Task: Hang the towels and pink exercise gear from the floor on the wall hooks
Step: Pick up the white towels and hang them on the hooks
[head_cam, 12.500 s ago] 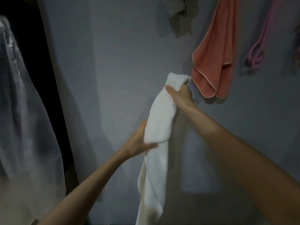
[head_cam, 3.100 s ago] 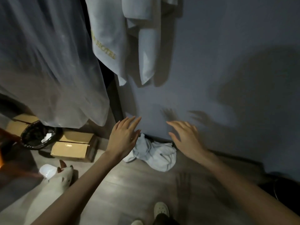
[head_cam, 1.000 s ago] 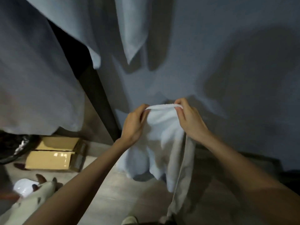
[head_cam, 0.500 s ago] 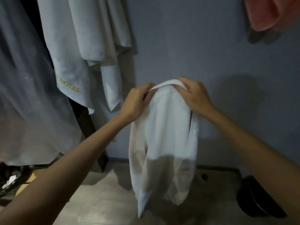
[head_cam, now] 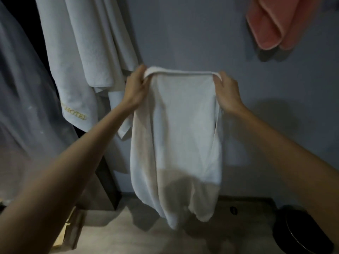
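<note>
In the middle of the frame both hands held a white towel spread out in front of the grey wall. The left hand pinched the towel's upper left corner, fingers curled over the hem. The right hand gripped the upper right corner in the same way. The top edge ran taut and nearly level between them, and the rest of the cloth hung straight down, its lower end clear of the floor.

At the upper left a larger hanging towel fell in long folds against the wall, just beside the left hand. Gold letters near its lower corner read "HOTEL"; any word before that was too dim to read. Left of it hung a sheer curtain.

In the upper right corner a pink towel hung on the wall, well apart from the white one; what held it up lay outside the frame.

At the lower right a dark round object, possibly a bin, stood on the floor. A cardboard box lay at the lower left.
</note>
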The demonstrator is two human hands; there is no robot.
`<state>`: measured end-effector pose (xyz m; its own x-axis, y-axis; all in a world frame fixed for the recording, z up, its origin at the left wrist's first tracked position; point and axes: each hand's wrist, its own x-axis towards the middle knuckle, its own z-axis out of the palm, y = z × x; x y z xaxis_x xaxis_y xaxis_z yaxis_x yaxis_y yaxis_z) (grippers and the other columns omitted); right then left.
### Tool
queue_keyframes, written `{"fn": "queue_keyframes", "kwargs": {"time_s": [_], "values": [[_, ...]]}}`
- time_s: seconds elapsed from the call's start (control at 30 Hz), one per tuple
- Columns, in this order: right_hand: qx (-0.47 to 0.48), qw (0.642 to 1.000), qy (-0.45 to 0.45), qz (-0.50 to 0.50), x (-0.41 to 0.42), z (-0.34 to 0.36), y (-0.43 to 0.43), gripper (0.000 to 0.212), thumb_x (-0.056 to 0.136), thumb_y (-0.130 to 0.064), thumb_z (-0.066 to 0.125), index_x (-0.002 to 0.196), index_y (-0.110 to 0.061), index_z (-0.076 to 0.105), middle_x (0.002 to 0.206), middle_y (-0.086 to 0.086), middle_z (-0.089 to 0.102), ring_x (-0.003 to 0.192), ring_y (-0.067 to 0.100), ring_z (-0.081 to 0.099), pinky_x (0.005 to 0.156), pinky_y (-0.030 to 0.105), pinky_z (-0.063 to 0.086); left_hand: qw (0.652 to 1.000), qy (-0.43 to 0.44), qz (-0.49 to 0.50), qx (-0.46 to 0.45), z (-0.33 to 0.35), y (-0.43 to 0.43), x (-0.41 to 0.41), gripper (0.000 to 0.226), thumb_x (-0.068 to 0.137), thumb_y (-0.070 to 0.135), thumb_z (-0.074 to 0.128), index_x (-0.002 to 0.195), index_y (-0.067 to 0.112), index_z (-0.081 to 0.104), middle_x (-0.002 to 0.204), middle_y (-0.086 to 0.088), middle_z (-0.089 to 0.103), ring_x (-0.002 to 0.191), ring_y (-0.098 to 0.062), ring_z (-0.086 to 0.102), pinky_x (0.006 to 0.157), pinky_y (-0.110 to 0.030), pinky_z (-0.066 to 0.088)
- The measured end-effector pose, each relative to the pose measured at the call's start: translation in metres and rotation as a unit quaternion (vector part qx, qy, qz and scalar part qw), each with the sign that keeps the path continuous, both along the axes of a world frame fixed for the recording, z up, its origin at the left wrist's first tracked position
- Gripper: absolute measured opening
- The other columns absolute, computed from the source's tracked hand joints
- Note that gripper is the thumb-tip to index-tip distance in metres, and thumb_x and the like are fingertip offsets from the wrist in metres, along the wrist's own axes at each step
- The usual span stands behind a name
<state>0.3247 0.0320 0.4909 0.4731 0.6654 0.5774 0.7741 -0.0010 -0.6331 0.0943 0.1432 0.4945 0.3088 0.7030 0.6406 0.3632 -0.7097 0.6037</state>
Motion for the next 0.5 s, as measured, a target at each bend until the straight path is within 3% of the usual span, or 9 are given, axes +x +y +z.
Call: {"fn": "queue_keyframes", "kwargs": {"time_s": [0.1,0.17,0.2,0.27,0.3,0.33,0.43,0.5], "values": [[0.103,0.995,0.015,-0.004,-0.007,0.03,0.004,0.021,0.097,-0.015,0.039,0.101,0.002,0.051,0.09,0.012,0.056,0.08,0.019,0.05,0.067,0.022,0.03,0.995,-0.055,0.015,0.08,0.049,-0.006,0.01,0.01,0.095,0.017,0.045,0.085,0.014,0.045,0.079,-0.005,0.049,0.07,-0.005,0.041,0.064,-0.024,0.029],[0.154,0.988,-0.003,0.002,-0.016,0.024,0.007,0.02,0.095,-0.015,0.039,0.103,0.0,0.051,0.093,0.013,0.058,0.081,0.022,0.053,0.07,0.025,0.035,0.993,-0.067,0.031,0.097,0.039,-0.011,0.019,0.018,0.096,0.025,0.043,0.088,0.01,0.05,0.079,-0.009,0.055,0.072,-0.016,0.051,0.066,-0.029,0.034],[0.128,0.991,-0.037,-0.015,-0.018,0.005,0.011,0.023,0.096,-0.018,0.038,0.105,-0.001,0.051,0.098,0.016,0.061,0.085,0.027,0.057,0.074,0.03,0.039,0.995,-0.026,0.024,0.091,0.019,-0.012,0.023,0.023,0.097,0.03,0.041,0.093,0.01,0.052,0.083,-0.012,0.06,0.078,-0.026,0.057,0.067,-0.032,0.038],[-0.097,0.984,-0.147,0.0,-0.021,-0.055,0.016,0.032,0.099,-0.024,0.032,0.111,-0.001,0.051,0.106,0.024,0.063,0.094,0.036,0.062,0.077,0.038,0.045,0.977,0.205,-0.022,0.043,-0.036,-0.016,0.023,0.028,0.097,0.037,0.037,0.105,0.015,0.053,0.102,-0.017,0.065,0.096,-0.035,0.062,0.076,-0.039,0.045],[-0.236,0.955,-0.174,0.032,-0.022,-0.083,0.014,0.031,0.099,-0.024,0.032,0.111,-0.002,0.05,0.108,0.026,0.063,0.096,0.039,0.062,0.077,0.039,0.045,0.948,0.316,-0.032,0.008,-0.06,-0.013,0.016,0.029,0.098,0.037,0.037,0.113,0.018,0.053,0.114,-0.018,0.063,0.105,-0.036,0.059,0.083,-0.041,0.046],[-0.302,0.935,-0.176,0.055,-0.024,-0.101,0.009,0.026,0.1,-0.024,0.033,0.106,-0.004,0.05,0.106,0.027,0.063,0.096,0.04,0.061,0.074,0.038,0.044,0.933,0.359,-0.013,-0.016,-0.074,-0.009,0.005,0.03,0.098,0.034,0.039,0.12,0.018,0.052,0.122,-0.019,0.061,0.111,-0.037,0.057,0.087,-0.042,0.045],[-0.191,0.977,-0.095,0.006,-0.028,-0.092,0.009,0.022,0.1,-0.027,0.034,0.094,-0.008,0.045,0.088,0.027,0.064,0.084,0.044,0.061,0.063,0.035,0.035,0.957,0.273,0.098,-0.021,-0.063,0.016,-0.031,0.035,0.098,0.033,0.04,0.123,0.012,0.051,0.114,-0.025,0.062,0.105,-0.043,0.058,0.083,-0.045,0.045],[-0.151,0.984,-0.086,-0.022,-0.032,-0.065,0.021,0.023,0.1,-0.028,0.032,0.096,-0.008,0.043,0.092,0.028,0.063,0.085,0.044,0.06,0.064,0.037,0.036,0.968,0.232,0.092,0.031,-0.04,0.031,-0.042,0.039,0.094,0.041,0.04,0.109,0.009,0.055,0.099,-0.023,0.065,0.095,-0.043,0.06,0.077,-0.046,0.046]]}}
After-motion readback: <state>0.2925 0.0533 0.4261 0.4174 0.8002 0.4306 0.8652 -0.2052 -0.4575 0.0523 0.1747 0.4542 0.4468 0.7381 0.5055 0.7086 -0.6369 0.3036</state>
